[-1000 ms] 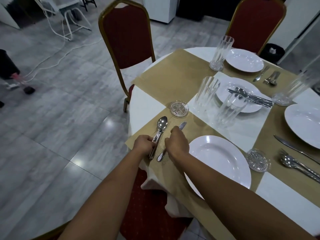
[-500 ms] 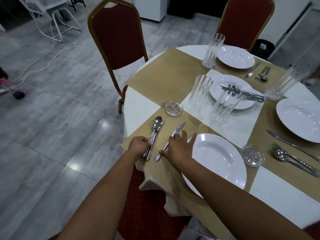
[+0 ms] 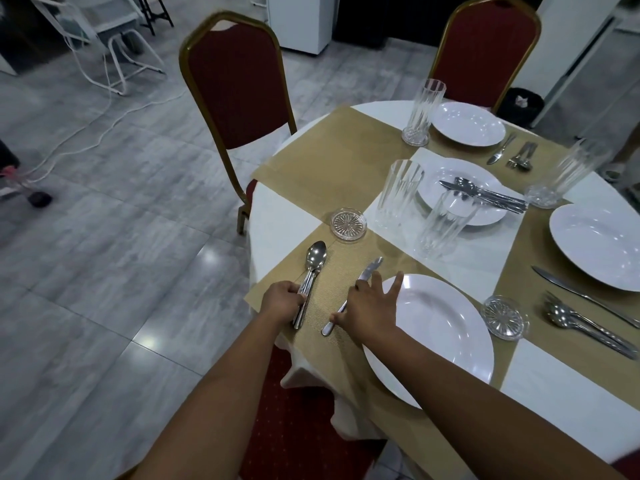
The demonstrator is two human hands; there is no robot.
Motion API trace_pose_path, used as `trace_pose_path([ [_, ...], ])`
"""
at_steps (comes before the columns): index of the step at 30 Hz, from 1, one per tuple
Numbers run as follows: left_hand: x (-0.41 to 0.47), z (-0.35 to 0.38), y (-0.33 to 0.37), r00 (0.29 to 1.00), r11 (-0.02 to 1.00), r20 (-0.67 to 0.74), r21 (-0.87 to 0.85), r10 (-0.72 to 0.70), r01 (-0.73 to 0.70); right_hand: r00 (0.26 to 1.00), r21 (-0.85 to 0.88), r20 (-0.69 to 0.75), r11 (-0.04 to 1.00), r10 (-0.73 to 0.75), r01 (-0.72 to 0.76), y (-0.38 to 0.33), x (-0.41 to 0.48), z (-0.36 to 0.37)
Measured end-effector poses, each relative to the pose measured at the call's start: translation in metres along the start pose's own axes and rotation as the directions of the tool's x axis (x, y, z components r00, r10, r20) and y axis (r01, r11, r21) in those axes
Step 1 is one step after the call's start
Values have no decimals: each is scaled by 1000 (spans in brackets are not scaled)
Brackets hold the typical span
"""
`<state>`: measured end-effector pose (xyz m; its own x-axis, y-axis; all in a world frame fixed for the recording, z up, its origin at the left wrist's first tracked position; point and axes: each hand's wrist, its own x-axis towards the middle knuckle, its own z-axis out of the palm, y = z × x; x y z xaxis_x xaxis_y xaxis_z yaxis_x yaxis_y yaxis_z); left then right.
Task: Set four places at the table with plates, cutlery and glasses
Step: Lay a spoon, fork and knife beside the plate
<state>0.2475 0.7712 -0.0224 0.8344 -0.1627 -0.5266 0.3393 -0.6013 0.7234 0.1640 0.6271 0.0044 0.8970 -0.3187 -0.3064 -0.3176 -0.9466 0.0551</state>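
Two pieces of cutlery lie on the gold mat point(image 3: 333, 289) beside the white plate point(image 3: 450, 341). The left hand point(image 3: 282, 303) has its grip curled round the spoon point(image 3: 316, 258). The right hand point(image 3: 370, 306), grip spread wide, rests on the knife point(image 3: 367, 274).

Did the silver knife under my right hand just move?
Yes. The silver knife slid right, away from the round glass coaster, toward the near white plate.

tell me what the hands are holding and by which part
Left hand grips the spoon by its handle. Right hand holds nothing: it lies open over the knife.
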Motion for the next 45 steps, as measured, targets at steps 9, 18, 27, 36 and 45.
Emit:
trace_pose_path([
  [9,1,0,-3,1000,1000,3,22,15,-15,1000,-52,16,999,-16,17,6,-5,-1],
  [18,2,2,-6,1000,1000,-11,15,24,-24,1000,-67,14,997,-25,26,7,-7,-4],
  [27,2,2,-12,999,999,-14,13,50,-49,1000,-80,11,997,-24,25,8,-8,-3],
  [36,-14,-3,-11,994,961,112,-275,12,19,992,590,-8,802,127,-98,-7,2,-11],
  [45,-23,-11,-3,971,947,234,-320,37,41,941,885,304,321,148,-336,-17,23,-21],
])
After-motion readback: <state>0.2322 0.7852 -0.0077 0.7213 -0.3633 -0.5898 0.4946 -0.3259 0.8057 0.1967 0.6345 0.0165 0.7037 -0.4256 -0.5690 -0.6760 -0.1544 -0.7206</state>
